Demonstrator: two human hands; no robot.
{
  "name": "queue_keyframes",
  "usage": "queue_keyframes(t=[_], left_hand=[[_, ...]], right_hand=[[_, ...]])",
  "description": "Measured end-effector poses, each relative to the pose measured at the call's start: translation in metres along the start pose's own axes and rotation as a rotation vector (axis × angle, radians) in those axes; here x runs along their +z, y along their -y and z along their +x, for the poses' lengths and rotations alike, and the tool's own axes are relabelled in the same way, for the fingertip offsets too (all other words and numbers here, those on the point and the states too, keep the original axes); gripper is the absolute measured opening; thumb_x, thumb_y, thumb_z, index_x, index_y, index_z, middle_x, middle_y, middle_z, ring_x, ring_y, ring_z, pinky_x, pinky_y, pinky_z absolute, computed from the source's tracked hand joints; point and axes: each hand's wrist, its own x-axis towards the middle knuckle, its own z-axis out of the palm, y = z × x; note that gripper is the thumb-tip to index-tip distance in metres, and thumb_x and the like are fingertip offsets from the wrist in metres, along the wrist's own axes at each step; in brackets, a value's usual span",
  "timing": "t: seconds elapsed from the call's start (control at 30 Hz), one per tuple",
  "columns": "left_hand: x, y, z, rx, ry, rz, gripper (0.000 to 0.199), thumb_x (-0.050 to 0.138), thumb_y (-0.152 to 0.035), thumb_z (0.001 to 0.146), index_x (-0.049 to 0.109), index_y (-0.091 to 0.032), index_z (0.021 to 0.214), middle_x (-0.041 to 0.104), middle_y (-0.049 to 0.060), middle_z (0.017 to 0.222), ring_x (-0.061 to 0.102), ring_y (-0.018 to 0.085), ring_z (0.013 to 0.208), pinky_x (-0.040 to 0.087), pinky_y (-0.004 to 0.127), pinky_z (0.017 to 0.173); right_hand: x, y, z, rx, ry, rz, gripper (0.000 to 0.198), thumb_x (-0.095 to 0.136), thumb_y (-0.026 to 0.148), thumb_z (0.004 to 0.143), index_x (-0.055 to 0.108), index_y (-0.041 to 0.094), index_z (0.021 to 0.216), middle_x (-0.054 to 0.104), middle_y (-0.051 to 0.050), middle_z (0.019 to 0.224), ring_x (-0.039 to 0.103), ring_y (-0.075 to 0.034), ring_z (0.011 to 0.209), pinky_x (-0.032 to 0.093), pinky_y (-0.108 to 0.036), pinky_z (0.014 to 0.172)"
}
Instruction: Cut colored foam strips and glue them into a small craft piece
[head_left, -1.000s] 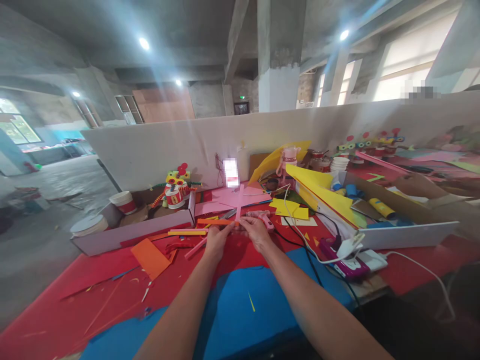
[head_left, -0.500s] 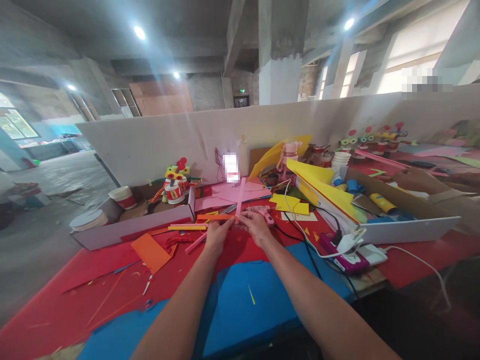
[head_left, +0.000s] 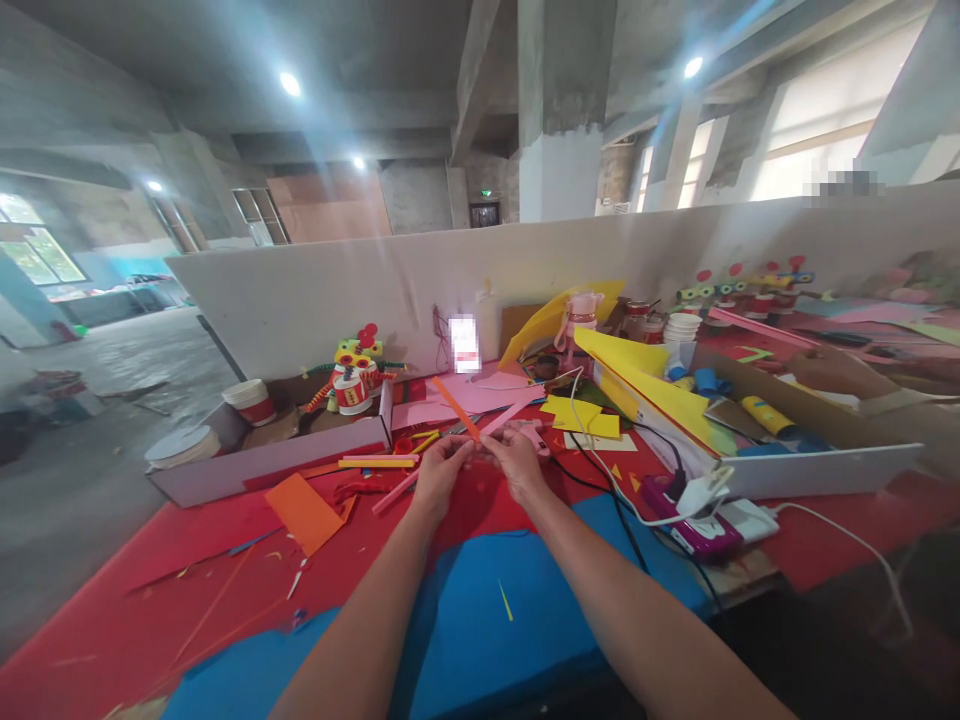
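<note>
An orange paper strip [head_left: 453, 406] and a pink paper strip [head_left: 511, 411] meet at my fingertips and spread apart like a V away from me. My left hand [head_left: 441, 474] pinches them where they join, and my right hand [head_left: 516, 462] pinches the same spot from the other side. The exact fold between the fingers is hidden. Just beyond my right hand lies a pink glue gun [head_left: 537, 436], partly covered. Left of my left hand are yellow and pink strips [head_left: 379, 462] and an orange paper sheet [head_left: 306, 512].
A paper-cup robot figure [head_left: 352, 385] stands in a low box [head_left: 277, 470] at left. Yellow sheets [head_left: 637, 375] lean on a larger box [head_left: 825, 472] at right. A purple power strip [head_left: 694, 525] with cables lies nearby. Blue sheeting [head_left: 502, 570] covers the front edge.
The orange strip has swung from pointing left to pointing up and away, while the pink strip has tilted over to the right. Both hands stay pinched together in nearly the same place.
</note>
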Motion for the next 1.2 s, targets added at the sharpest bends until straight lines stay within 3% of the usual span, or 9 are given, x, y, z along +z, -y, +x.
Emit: queue_keyframes(t=[0.17,0.4,0.6,0.8,1.2], left_hand=[[0.0,0.003,0.0,0.031,0.002,0.014,0.032,0.079,-0.043,0.06,0.069,-0.015,0.071,0.063,0.002,0.063,0.05,0.011,0.057,0.038,0.023,0.057],[-0.004,0.002,0.001,0.071,-0.032,0.109,0.027,0.077,-0.04,0.062,0.066,-0.016,0.063,0.062,0.001,0.06,0.051,0.012,0.057,0.037,0.024,0.057],[-0.005,0.0,0.001,0.059,-0.085,-0.02,0.033,0.079,-0.043,0.059,0.065,-0.016,0.071,0.059,-0.001,0.062,0.049,0.01,0.054,0.038,0.023,0.055],[-0.009,0.004,0.004,0.057,-0.082,0.0,0.031,0.08,-0.041,0.058,0.063,-0.015,0.063,0.057,-0.002,0.056,0.047,0.009,0.052,0.035,0.022,0.053],[-0.009,0.009,0.007,0.032,-0.054,-0.032,0.027,0.078,-0.039,0.062,0.064,-0.016,0.066,0.059,0.0,0.056,0.05,0.01,0.052,0.037,0.023,0.054]], right_hand=[[0.004,0.0,-0.005,0.009,0.03,0.003,0.028,0.08,0.041,0.054,0.063,0.02,0.064,0.066,-0.001,0.064,0.064,-0.02,0.068,0.051,-0.035,0.073],[0.0,-0.009,-0.003,0.051,0.07,-0.005,0.031,0.081,0.042,0.054,0.065,0.018,0.064,0.066,-0.001,0.061,0.06,-0.015,0.059,0.049,-0.03,0.066],[0.001,-0.01,-0.006,0.087,0.085,0.007,0.034,0.085,0.043,0.049,0.068,0.017,0.063,0.064,0.0,0.058,0.059,-0.015,0.058,0.05,-0.03,0.065],[0.004,-0.006,-0.011,0.148,0.11,0.023,0.037,0.086,0.044,0.047,0.068,0.015,0.061,0.064,-0.001,0.057,0.062,-0.016,0.057,0.054,-0.035,0.069],[0.005,-0.002,-0.012,0.118,0.085,0.023,0.035,0.087,0.037,0.044,0.066,0.016,0.063,0.063,0.001,0.057,0.059,-0.014,0.056,0.055,-0.03,0.063]])
